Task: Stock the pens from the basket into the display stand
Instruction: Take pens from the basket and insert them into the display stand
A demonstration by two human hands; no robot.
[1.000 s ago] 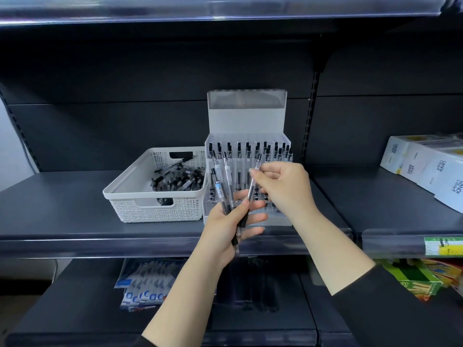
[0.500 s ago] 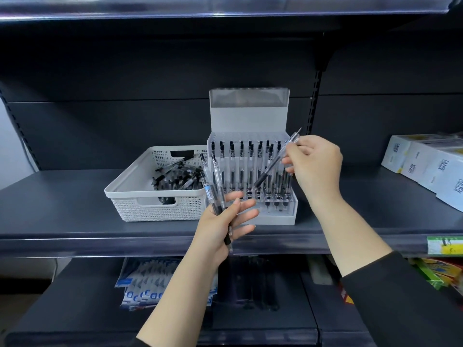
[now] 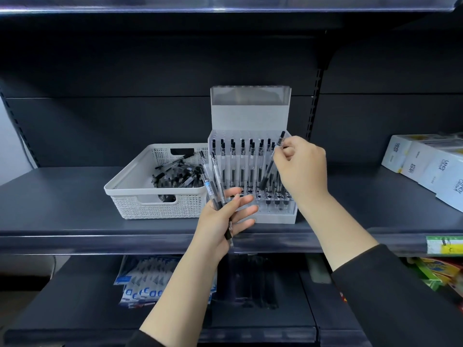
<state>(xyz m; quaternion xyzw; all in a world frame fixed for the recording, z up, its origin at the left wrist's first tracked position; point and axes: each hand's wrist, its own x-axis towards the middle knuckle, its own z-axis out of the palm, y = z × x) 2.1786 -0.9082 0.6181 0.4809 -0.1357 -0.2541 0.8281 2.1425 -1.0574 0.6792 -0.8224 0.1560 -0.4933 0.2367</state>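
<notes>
Right hand pinches pen over stand — tip hidden; left hand grips spare pens.

The right hand pinches one pen, tilted over the right side of the display stand. The left hand holds a few pens. At 9 o'clock from the stand sits the white basket.
</notes>
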